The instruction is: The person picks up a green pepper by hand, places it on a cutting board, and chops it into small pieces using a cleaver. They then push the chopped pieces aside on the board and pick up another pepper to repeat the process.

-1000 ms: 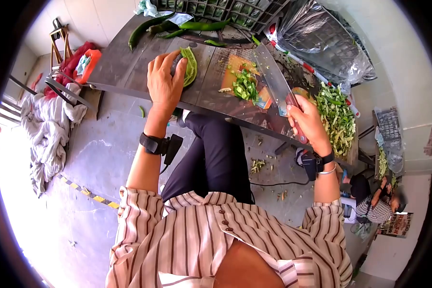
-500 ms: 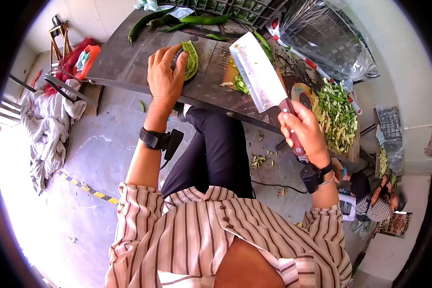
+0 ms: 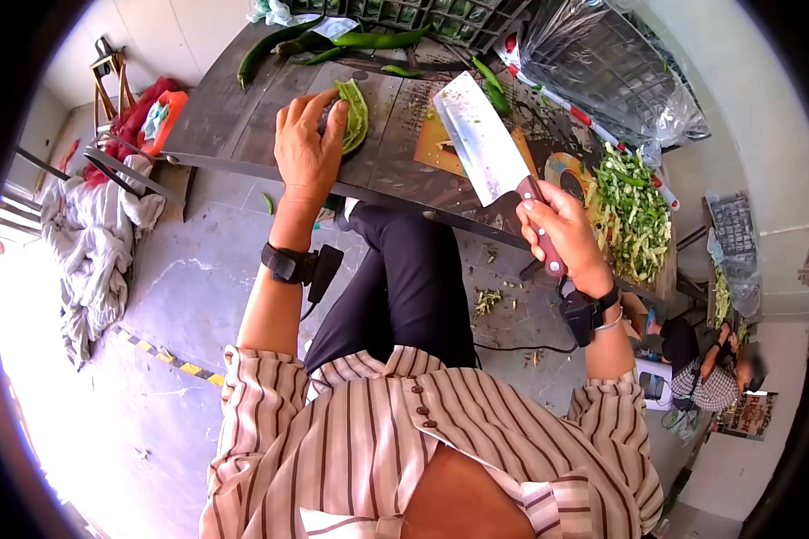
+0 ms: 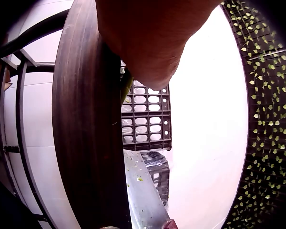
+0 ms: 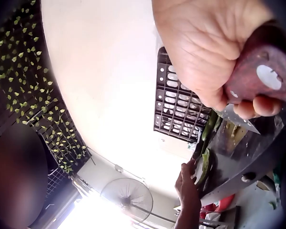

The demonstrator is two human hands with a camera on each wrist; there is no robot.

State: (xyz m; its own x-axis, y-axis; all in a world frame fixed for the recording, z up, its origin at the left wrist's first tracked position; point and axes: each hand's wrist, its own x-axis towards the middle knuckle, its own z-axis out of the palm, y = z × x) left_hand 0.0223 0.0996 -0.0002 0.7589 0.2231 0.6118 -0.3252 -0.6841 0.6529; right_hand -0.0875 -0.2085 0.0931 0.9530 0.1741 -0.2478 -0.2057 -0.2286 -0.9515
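The left hand's (image 3: 307, 160) loosely bent fingers touch the split pepper (image 3: 358, 124) just beside them on the desk (image 3: 225, 126), apparently steadying it. The right hand's (image 3: 568, 232) fingers clench the cleaver's (image 3: 484, 142) handle, likely for control, blade angled beyond them.

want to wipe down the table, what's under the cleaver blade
An orange patch on the table shows on both sides of the blade; whatever lies directly beneath is covered.
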